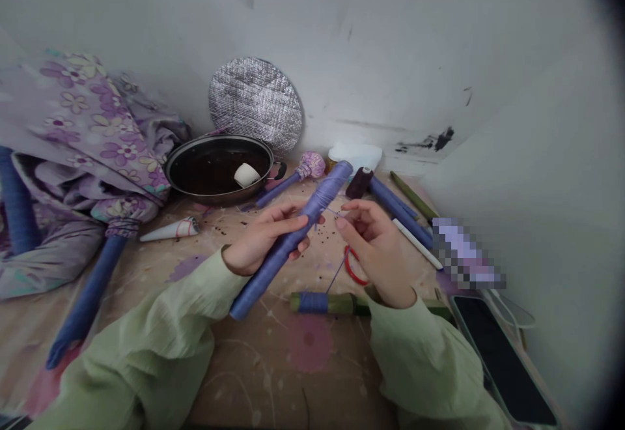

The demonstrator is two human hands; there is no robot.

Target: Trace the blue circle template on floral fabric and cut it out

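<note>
Pale green sleeves (146, 332) frame a slanting blue-wrapped rod, with blue thread running to the right fingers

The left fingers (293, 224) are closed around the blue-wrapped rod (282, 253) near its middle, thumb lying over the near side and fingertips showing past its right edge. Its long axis runs diagonally: the upper end points away and to the right, the lower end back towards the wearer, below the left fingers. The rod lies directly left of the right fingers (352, 232), close but apart from them.

The right fingers are drawn together, thumb against forefinger, and appear to pinch the blue thread (336, 275). One length reaches the rod just beyond the left fingers; another slopes down to the winding on a green stick (336, 303), which lies crosswise on the surface (254, 378), below both sets of fingers. Of the two, the right fingers are nearer the rod's far end.

Just below the right fingers is a red loop (352, 275), partly hidden. Beyond them stands a dark thread spool (359, 183), tilted. Past the left fingers sits a pan (205, 169) with a white cup (247, 175) in it.
</note>
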